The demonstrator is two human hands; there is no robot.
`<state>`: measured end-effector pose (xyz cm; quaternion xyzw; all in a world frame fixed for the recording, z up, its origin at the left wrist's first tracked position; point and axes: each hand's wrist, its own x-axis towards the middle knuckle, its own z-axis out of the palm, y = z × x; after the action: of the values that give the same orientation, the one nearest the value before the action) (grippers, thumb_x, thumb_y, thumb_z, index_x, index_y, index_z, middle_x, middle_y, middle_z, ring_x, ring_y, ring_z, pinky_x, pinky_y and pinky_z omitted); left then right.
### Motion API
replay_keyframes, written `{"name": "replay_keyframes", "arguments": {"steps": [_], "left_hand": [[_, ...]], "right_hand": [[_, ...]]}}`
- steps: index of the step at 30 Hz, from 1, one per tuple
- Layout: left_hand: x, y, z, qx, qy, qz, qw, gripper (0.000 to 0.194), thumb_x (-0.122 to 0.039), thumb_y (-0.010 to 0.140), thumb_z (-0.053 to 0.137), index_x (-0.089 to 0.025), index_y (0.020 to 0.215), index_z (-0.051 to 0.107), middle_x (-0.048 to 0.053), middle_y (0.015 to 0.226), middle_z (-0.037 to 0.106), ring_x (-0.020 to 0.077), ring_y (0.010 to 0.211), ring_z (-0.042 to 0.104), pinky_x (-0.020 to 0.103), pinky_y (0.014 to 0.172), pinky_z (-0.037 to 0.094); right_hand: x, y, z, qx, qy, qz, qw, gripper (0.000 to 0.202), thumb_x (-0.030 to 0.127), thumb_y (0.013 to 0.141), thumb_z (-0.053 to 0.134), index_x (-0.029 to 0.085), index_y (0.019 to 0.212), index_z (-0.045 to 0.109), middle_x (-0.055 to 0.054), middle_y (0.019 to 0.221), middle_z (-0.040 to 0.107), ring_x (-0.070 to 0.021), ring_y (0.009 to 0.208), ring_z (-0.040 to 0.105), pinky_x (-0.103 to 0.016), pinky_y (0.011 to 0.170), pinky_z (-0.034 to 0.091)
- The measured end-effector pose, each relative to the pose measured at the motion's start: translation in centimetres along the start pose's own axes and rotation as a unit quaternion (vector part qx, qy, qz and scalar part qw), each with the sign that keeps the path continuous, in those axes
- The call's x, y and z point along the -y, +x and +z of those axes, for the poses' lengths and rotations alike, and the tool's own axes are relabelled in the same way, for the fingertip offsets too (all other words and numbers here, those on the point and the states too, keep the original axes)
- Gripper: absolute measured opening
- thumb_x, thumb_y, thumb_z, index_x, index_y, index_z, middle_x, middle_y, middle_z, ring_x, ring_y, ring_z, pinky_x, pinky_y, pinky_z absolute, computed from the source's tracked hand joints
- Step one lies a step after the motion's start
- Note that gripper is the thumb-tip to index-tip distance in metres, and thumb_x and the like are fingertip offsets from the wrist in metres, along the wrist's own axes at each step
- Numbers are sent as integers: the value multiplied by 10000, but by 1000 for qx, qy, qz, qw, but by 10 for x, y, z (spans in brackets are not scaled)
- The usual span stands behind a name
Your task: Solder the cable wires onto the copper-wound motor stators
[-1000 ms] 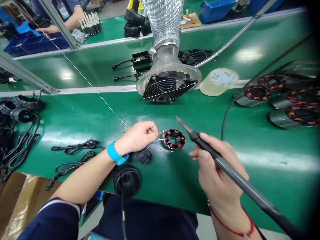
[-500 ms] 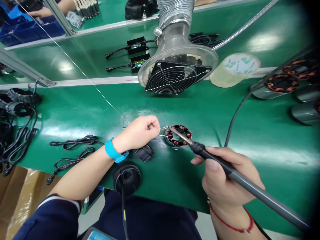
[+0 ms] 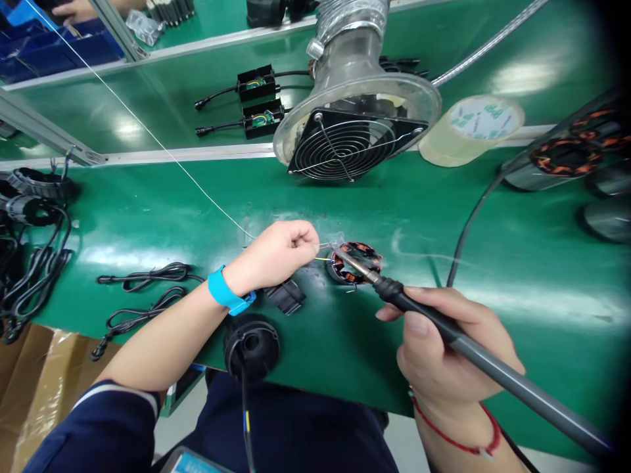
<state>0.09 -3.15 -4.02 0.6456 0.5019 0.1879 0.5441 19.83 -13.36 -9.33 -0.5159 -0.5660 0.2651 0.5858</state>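
My right hand (image 3: 458, 348) is wrapped round a soldering iron (image 3: 473, 358). The iron's tip meets the upper left rim of a small motor stator (image 3: 355, 253) with copper windings, and thin smoke (image 3: 419, 256) drifts there. My left hand (image 3: 290, 244), in a pinch, holds solder wire (image 3: 187, 172) that comes down from the upper left; its end reaches the iron's tip. A yellow lead (image 3: 323, 259) runs from beneath this hand to the stator. Below my left wrist lie a black plastic part (image 3: 286, 295) and a round black cap (image 3: 251, 347) with a cable.
A fume hood with a fan grille (image 3: 345, 144) hangs beyond the stator. Tape (image 3: 473, 128) and metal cylinders with windings (image 3: 562, 157) stand right. Black cables (image 3: 152, 299) lie left; open black boxes (image 3: 256, 83) sit behind. A co-worker's hand (image 3: 76, 10) shows upper left.
Smoke now rises at the iron's tip, where little showed before. The view has shifted slightly; both hands keep nearly the same pose at the stator.
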Motion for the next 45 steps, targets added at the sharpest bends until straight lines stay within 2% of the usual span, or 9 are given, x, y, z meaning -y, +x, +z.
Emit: {"name": "replay_keyframes", "arguments": {"steps": [3, 7, 11, 21, 30, 34, 37, 41, 45], "left_hand": [[0, 0, 0, -2, -2, 4, 1000, 83, -165, 770, 493, -147, 696, 524, -48, 607, 430, 62, 561, 344, 215, 548, 292], [1, 1, 0, 2, -4, 5, 1000, 80, -167, 765, 498, -144, 695, 528, -50, 602, 428, 61, 562, 349, 212, 548, 292], [0, 0, 0, 3, -5, 7, 1000, 82, -165, 766, 502, -143, 690, 524, -54, 599, 423, 57, 558, 346, 211, 549, 294], [0, 1, 0, 2, -9, 8, 1000, 89, -148, 769, 497, -145, 687, 532, -57, 591, 413, 55, 545, 338, 211, 543, 293], [-1, 2, -1, 2, -2, 1, 1000, 87, -160, 765, 489, -148, 688, 528, -49, 601, 431, 63, 555, 349, 214, 544, 293], [-1, 2, 0, -4, -1, -4, 1000, 88, -181, 775, 497, -145, 705, 538, -49, 608, 443, 65, 557, 357, 214, 541, 291], [-2, 2, 0, -3, -1, -7, 1000, 84, -179, 773, 502, -145, 708, 544, -55, 599, 438, 66, 552, 358, 214, 542, 290], [-2, 2, -1, -10, 4, 0, 1000, 88, -169, 769, 496, -143, 711, 556, -48, 623, 477, 72, 574, 379, 216, 559, 301], [-1, 2, 0, -8, 1, -4, 1000, 90, -184, 775, 496, -145, 721, 555, -42, 646, 493, 81, 600, 407, 220, 580, 319]], "right_hand": [[3, 3, 2, -24, -1, -62, 998, 202, 197, 873, 627, 239, 1066, 666, -12, 750, 641, -177, 616, 613, -336, 548, 450], [2, 7, 4, -41, -23, -91, 995, 157, 234, 881, 624, 213, 1030, 670, -16, 720, 637, -180, 587, 623, -319, 503, 453], [-2, 10, 1, -31, -36, -134, 990, 175, 193, 848, 648, 165, 1019, 671, -23, 746, 654, -170, 562, 638, -278, 448, 444], [-2, 11, 3, -39, -25, -141, 989, 181, 183, 844, 651, 150, 1021, 677, -17, 742, 654, -161, 572, 642, -279, 471, 476], [-4, 11, 2, -44, -40, -140, 988, 264, 211, 869, 662, 214, 1132, 684, -19, 801, 687, -165, 603, 649, -313, 528, 525], [10, 16, 2, 3, -50, -67, 997, 420, 172, 887, 653, 267, 1293, 599, -36, 1071, 710, -193, 795, 712, -337, 689, 592], [24, 30, 2, 66, -85, -13, 994, 406, 225, 952, 568, 290, 1351, 528, -23, 1078, 714, -205, 911, 710, -357, 812, 589], [28, 48, 11, 163, -175, -24, 971, 345, 295, 951, 534, 289, 1296, 535, -41, 1114, 700, -244, 1041, 667, -395, 862, 555], [19, 49, 24, 177, -166, -21, 970, 421, 276, 917, 543, 276, 1331, 468, -68, 1182, 662, -253, 1054, 648, -454, 936, 505]]}}
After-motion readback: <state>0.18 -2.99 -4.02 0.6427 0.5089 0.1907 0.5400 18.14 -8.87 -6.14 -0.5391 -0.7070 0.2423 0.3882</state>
